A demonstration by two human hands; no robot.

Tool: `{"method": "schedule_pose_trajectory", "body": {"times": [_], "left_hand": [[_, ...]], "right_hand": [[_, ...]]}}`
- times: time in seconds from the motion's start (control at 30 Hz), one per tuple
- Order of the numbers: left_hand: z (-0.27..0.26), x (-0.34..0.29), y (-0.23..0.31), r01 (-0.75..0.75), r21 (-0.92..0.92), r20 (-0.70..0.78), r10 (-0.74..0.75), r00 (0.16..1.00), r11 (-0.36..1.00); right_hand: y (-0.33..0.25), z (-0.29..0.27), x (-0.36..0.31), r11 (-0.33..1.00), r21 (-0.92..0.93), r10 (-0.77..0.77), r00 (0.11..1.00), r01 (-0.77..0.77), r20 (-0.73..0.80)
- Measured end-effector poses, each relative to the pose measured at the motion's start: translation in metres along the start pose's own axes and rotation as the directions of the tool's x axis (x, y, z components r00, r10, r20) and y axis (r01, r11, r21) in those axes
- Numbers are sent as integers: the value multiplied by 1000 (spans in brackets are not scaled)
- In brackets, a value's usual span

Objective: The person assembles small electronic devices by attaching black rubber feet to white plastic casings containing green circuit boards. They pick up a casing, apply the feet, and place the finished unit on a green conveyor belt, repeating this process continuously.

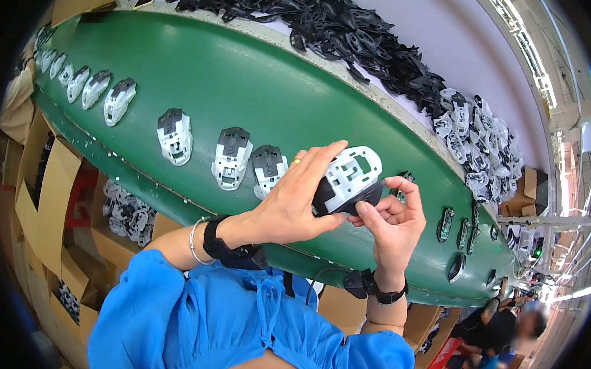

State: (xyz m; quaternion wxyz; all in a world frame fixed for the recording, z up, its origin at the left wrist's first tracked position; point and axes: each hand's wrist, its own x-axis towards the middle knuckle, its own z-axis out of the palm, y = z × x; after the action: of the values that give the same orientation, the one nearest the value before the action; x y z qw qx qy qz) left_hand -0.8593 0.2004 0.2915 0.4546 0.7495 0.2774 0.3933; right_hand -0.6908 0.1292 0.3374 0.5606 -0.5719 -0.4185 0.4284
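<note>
A white and black computer mouse shell (pixel 357 169) is held up over the green belt, tilted, between my two hands. My left hand (pixel 293 201) grips its left side, fingers along the far edge and thumb beneath. Against its lower right end, my right hand (pixel 393 218) pinches with thumb and index finger by a curved black piece (pixel 369 193); whether that piece is fixed on I cannot tell. Just left of my left hand lie a grey-and-white mouse shell (pixel 268 167), partly covered by the hand, and another shell (pixel 231 156).
More shells (pixel 174 136) line the green belt (pixel 248 64) leftward. Circuit boards (pixel 446 224) lie to the right. Beyond the belt's edge are heaps of black plastic parts (pixel 329 28) and white parts (pixel 478 143). Cardboard boxes (pixel 51 200) stand below; people (pixel 493 331) are at far right.
</note>
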Motion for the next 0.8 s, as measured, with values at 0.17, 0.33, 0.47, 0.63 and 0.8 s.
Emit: {"method": "schedule_pose_trajectory", "body": {"times": [0.17, 0.33, 0.47, 0.63, 0.8], "left_hand": [[-13, -2, -5, -36, -160, 119, 55, 991, 986], [-9, -11, -5, -5, -355, 183, 75, 980, 935], [-4, -15, -6, -95, -198, 134, 123, 983, 975], [2, -18, -12, -244, -131, 62, 254, 965, 961], [3, -15, -16, -188, -209, 107, 214, 971, 960]], "right_hand": [[8, -1, 8, 988, 101, -133, 976, 116, 173], [3, -5, 10, 967, 252, -61, 925, -38, 375], [9, -4, 1, 969, 244, -60, 938, -27, 341], [5, -7, -5, 970, 229, -155, 924, 76, 350], [6, -12, -5, 978, 205, -102, 933, 31, 345]]}}
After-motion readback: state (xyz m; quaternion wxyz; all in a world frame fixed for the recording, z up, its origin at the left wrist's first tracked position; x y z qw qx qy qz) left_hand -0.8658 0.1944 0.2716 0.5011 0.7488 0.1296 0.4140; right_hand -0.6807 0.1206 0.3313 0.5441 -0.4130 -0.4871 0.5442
